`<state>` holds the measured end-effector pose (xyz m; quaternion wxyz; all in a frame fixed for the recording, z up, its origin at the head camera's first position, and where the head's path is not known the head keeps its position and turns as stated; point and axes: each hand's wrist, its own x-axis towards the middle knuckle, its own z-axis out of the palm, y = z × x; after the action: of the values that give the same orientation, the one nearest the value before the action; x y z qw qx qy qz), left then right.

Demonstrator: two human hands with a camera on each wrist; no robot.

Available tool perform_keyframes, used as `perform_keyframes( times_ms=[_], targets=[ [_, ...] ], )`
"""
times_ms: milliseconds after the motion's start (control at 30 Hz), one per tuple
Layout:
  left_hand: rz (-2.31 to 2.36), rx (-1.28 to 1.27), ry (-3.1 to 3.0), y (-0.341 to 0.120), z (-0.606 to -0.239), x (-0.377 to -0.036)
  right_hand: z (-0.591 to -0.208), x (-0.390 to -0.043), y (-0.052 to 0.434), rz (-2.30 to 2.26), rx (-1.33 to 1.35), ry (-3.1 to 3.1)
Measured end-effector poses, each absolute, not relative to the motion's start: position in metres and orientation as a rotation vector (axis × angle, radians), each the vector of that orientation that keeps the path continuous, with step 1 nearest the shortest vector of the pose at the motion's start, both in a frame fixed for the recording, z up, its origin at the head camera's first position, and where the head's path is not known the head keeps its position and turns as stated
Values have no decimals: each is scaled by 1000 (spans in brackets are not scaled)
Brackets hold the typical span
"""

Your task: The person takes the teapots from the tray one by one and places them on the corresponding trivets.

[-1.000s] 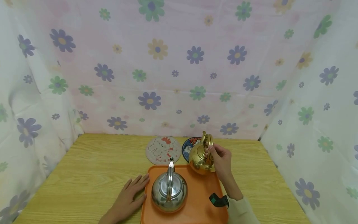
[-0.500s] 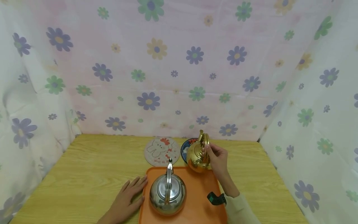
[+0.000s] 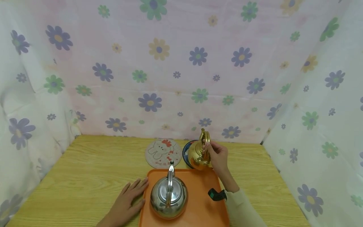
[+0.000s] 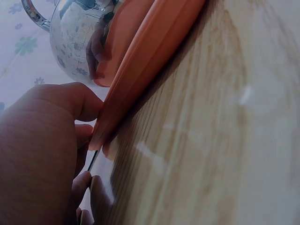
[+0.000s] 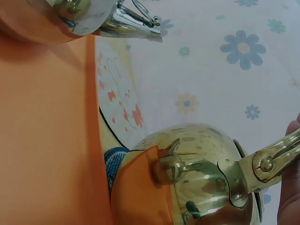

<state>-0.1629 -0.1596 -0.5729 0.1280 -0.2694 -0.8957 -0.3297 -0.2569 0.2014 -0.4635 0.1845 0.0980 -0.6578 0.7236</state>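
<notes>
Overhead: right hand (image 3: 217, 156) grips gold kettle (image 3: 198, 155) handle | left hand (image 3: 129, 201) flat | wrist view: thumb touches tray (image 4: 140, 75) rim

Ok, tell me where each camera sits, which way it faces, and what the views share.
Head: high, looking forward and down at the wooden table; both hands show, the left hand flat by the orange plastic tray, the right hand gripping the round gold metal kettle.
Left wrist: low at the table, facing along the tray's edge; fingers show.
Right wrist: low over the tray, facing the gold kettle; a fingertip shows.
Shared: the tray and the round silver steel kettle appear in all views.
</notes>
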Motion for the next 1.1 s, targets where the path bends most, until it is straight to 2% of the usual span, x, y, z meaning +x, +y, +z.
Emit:
perform_keyframes(
  times_ms=[1100],
  targets=[
    [-956, -795, -2591, -159, -570, -163, -472, -281, 202, 2088, 212, -1847]
  ],
)
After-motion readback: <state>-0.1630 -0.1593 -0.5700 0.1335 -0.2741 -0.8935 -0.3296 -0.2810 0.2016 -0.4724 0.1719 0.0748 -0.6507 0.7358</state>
